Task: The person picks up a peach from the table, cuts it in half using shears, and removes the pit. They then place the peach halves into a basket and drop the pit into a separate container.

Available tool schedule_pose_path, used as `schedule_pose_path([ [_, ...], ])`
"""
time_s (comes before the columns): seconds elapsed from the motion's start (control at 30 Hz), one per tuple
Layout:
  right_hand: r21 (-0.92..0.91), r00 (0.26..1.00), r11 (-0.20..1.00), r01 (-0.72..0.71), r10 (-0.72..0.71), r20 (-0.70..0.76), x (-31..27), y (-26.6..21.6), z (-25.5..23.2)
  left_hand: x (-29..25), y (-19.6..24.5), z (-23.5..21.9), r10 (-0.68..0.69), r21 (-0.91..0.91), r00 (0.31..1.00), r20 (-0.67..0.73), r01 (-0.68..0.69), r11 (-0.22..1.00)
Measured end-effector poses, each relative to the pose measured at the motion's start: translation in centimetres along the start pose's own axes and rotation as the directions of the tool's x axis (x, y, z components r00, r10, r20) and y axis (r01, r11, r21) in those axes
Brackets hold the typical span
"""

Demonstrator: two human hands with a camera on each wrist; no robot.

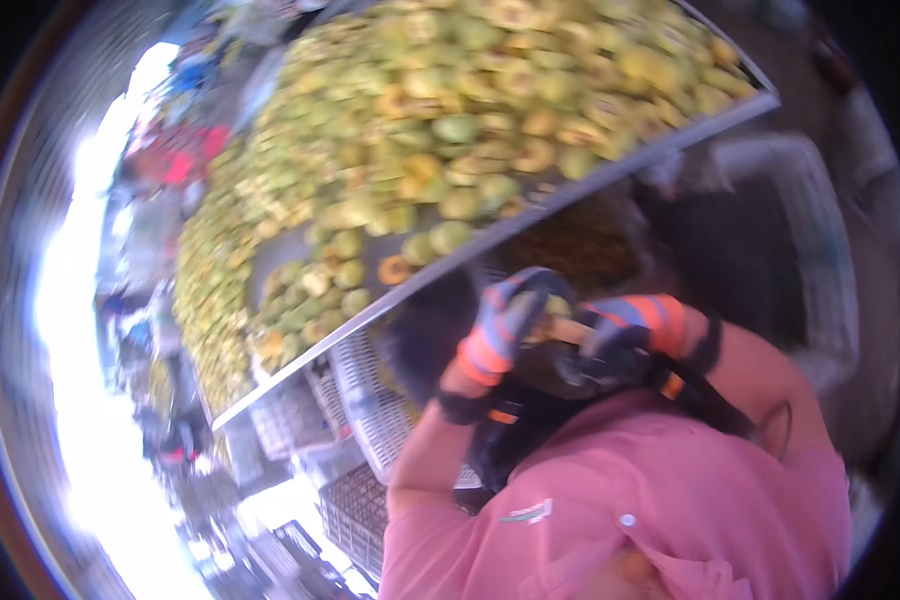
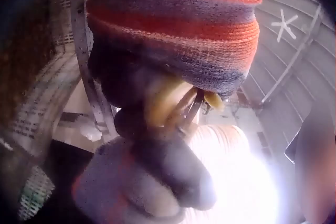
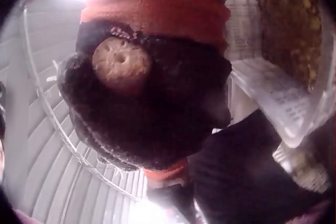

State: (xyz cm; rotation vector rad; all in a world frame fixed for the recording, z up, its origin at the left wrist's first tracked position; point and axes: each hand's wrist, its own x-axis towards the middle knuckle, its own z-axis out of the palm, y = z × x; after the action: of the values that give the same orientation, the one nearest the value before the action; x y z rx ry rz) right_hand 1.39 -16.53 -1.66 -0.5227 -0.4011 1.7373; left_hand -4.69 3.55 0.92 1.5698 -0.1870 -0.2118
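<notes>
Both hands wear dark-palmed knit gloves with orange and grey bands, and they meet in front of the chest. My left hand (image 1: 510,315) grips a yellow-green piece of fruit (image 2: 163,100), mostly covered by the fingers. Curled tightly, my right hand (image 1: 632,330) holds a wooden-handled tool; the round, pitted end of its handle (image 3: 119,62) pokes out of the fist in the right wrist view. Against the fruit, a thin dark metal part (image 2: 194,109) shows in the left wrist view. The tool's working tip is hidden between the hands.
A metal-edged table (image 1: 490,238) heaped with halved yellow-green fruit (image 1: 450,130) stands ahead. Below its edge are a white plastic basket (image 1: 375,400) and a dark crate (image 1: 355,515). A large pale bin (image 1: 820,200) stands at the right. Another person in red (image 1: 175,160) is far left.
</notes>
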Motion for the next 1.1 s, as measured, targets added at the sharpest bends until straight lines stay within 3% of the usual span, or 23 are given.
schedule_pose_path([
  [0.03,-0.007,1.0,1.0,0.026,-0.027,-0.014,0.1,0.8,-0.6,0.1,0.7,0.0,-0.044,-0.021,0.999,0.014,0.045,0.999],
  [0.1,-0.042,0.998,0.998,0.046,-0.049,-0.048,0.2,0.2,0.4,-0.1,0.8,0.3,0.006,0.025,0.999,-0.035,-0.005,1.0],
  [0.13,-0.016,0.997,1.0,0.025,-0.026,-0.075,0.2,-0.1,0.9,-0.6,0.5,0.8,-0.109,-0.163,0.984,-0.14,0.086,0.983],
  [0.23,0.216,0.998,0.974,0.062,-0.059,-0.017,1.1,1.5,-0.1,-0.8,-2.2,1.4,0.155,-0.011,0.933,-0.326,-0.168,0.986],
  [0.27,0.333,0.998,0.941,0.061,-0.068,0.009,1.1,1.6,-0.3,-0.5,-3.4,1.8,0.028,-0.161,0.916,-0.4,-0.1,0.982],
  [0.33,0.26,0.915,0.951,0.166,-0.05,-0.401,1.4,2.6,-0.1,-0.1,-5.8,2.0,-0.246,-0.467,0.846,-0.472,-0.004,0.884],
  [0.37,0.205,0.814,0.957,0.207,-0.051,-0.579,1.6,2.8,-0.1,0.1,-6.8,1.6,-0.274,-0.445,0.853,-0.444,0.056,0.894],
  [0.47,0.202,0.945,0.964,0.171,-0.102,-0.312,1.3,3.4,-2.2,-0.3,-6.5,0.6,-0.393,-0.389,0.837,-0.381,0.241,0.889],
  [0.57,0.382,0.977,0.9,0.213,-0.186,-0.105,2.1,2.5,-1.9,-0.7,-8.9,-0.5,-0.408,-0.175,0.803,-0.433,0.369,0.913],
  [0.6,0.464,0.971,0.854,0.236,-0.23,-0.072,2.1,2.0,-1.7,-1.1,-8.7,-0.7,-0.354,-0.059,0.79,-0.5,0.377,0.924],
  [0.67,0.294,0.931,0.904,0.31,-0.225,-0.288,4.2,2.9,-4.6,-3.1,-7.5,-0.7,-0.252,0.159,0.78,-0.573,0.407,0.899],
  [0.7,0.207,0.882,0.92,0.334,-0.228,-0.412,5.3,4.1,-7.2,-4.3,-6.9,-0.4,-0.205,0.257,0.787,-0.583,0.418,0.872],
  [0.73,0.118,0.811,0.931,0.346,-0.233,-0.537,5.4,5.2,-9.6,-5.1,-3.2,-0.4,-0.086,0.381,0.77,-0.632,0.406,0.831],
  [0.77,0.03,0.715,0.937,0.347,-0.243,-0.656,3.9,5.9,-11.0,-5.9,-0.6,-0.4,-0.259,-0.103,0.701,-0.664,0.257,0.961],
  [0.8,0.061,0.703,0.956,0.288,-0.168,-0.691,3.3,5.4,-10.0,-6.9,0.4,-1.5,-0.001,0.239,0.725,-0.689,0.228,0.944],
  [0.83,0.095,0.693,0.968,0.231,-0.096,-0.714,3.9,4.5,-8.5,-7.9,1.4,-2.6,0.256,0.552,0.7,-0.666,0.232,0.801],
  [0.87,0.043,0.658,0.973,0.228,-0.122,-0.743,3.9,4.2,-8.0,-9.3,0.9,-3.8,0.301,0.515,0.55,-0.779,0.286,0.808],
  [0.9,-0.005,0.63,0.976,0.218,-0.144,-0.763,4.1,3.9,-7.7,-10.7,2.3,-4.2,0.224,0.414,0.453,-0.863,0.379,0.827],
  [0.97,-0.129,0.582,0.973,0.192,-0.219,-0.783,4.6,4.0,-6.9,-14.9,0.1,-7.4,0.195,0.297,0.262,-0.945,0.438,0.848],
  [1.03,-0.264,0.527,0.95,0.17,-0.314,-0.79,4.7,3.8,-6.1,-19.2,-1.8,-9.6,0.078,0.254,0.269,-0.96,0.717,0.65],
  [1.07,-0.318,0.494,0.935,0.16,-0.354,-0.794,4.9,3.7,-5.8,-19.6,-1.8,-9.6,0.086,0.299,0.293,-0.952,0.838,0.456],
  [1.1,-0.253,0.502,0.956,0.147,-0.293,-0.814,5.0,3.2,-4.8,-19.8,-1.8,-9.5,0.089,0.33,0.318,-0.944,0.914,0.237],
])
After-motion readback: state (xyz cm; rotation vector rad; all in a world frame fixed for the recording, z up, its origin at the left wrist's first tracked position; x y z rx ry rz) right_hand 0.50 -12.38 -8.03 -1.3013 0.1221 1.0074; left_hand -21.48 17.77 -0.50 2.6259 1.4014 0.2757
